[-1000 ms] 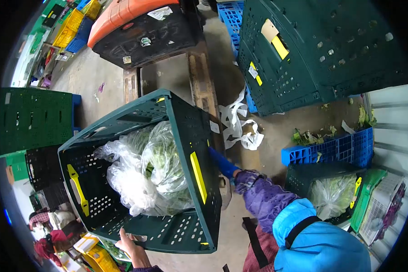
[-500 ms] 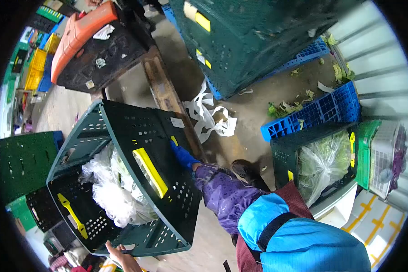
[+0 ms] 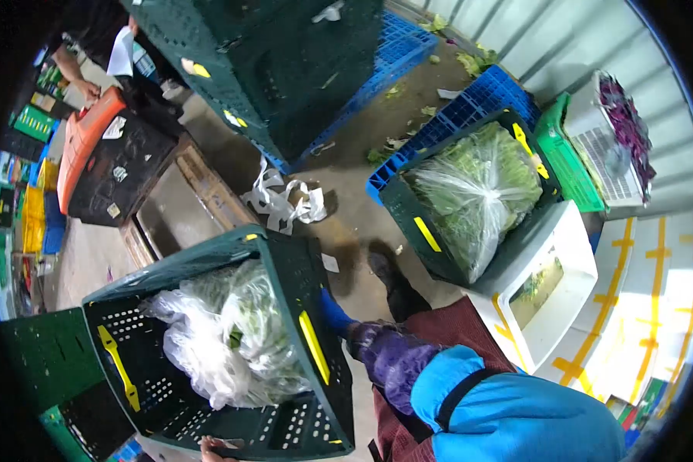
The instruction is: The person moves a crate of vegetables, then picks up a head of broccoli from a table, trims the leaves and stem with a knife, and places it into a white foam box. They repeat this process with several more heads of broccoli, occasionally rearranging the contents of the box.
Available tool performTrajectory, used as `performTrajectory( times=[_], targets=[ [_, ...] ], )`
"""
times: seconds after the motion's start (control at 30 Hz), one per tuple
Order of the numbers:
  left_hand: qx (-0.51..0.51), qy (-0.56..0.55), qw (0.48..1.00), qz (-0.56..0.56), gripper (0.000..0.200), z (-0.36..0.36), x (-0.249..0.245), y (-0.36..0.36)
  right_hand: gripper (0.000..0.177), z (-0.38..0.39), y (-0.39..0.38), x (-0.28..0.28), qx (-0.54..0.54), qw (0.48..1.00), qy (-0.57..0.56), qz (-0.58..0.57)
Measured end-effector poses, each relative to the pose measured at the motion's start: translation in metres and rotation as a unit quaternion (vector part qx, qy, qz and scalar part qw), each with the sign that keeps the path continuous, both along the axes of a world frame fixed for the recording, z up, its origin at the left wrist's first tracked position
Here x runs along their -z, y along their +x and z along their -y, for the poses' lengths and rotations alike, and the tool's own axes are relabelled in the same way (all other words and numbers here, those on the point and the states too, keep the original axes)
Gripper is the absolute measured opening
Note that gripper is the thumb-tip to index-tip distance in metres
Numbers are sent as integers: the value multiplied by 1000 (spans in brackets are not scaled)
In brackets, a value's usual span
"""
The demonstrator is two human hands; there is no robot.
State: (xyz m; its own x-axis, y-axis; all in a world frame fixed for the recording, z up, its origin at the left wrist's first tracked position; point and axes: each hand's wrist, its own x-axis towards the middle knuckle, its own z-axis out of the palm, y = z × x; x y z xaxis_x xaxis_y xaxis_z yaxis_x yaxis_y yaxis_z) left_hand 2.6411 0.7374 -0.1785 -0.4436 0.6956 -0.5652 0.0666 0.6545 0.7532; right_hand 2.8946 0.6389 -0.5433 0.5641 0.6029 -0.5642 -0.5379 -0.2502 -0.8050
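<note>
Left grip [image 3: 215, 451], right grip [image 3: 333, 313] on crate [image 3: 303, 271]

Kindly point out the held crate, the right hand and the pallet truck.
Held crate [image 3: 302, 285], head view: outer side wall.
Right hand [image 3: 334, 313], head view: gloved back.
Pallet truck [image 3: 137, 172], head view: black body.

Dark green crate [image 3: 304, 269], mouth toward camera, bagged leafy greens [image 3: 235, 339] inside. Left hand [image 3: 213, 450] at its lower rim, cut by frame edge; blue-gloved right hand [image 3: 333, 311] at outer side wall, fingers hidden. Second crate [image 3: 405, 231] nearby, white box [image 3: 582, 269] beside it.
</note>
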Motion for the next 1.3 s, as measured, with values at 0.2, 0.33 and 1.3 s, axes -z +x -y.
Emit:
performTrajectory(
  times=[0.2,0.33,1.3],
  targets=[
    [-43,-45,996,-56,20,48,-5,23,53,81,24,-71,115,948,78,-285],
    [-7,-68,997,-47,21,78,-4,39,46,117,32,-18,-225,948,-141,177],
    [143,-124,982,-18,24,353,26,-96,45,445,-115,-15,112,978,-101,146]
  ],
)
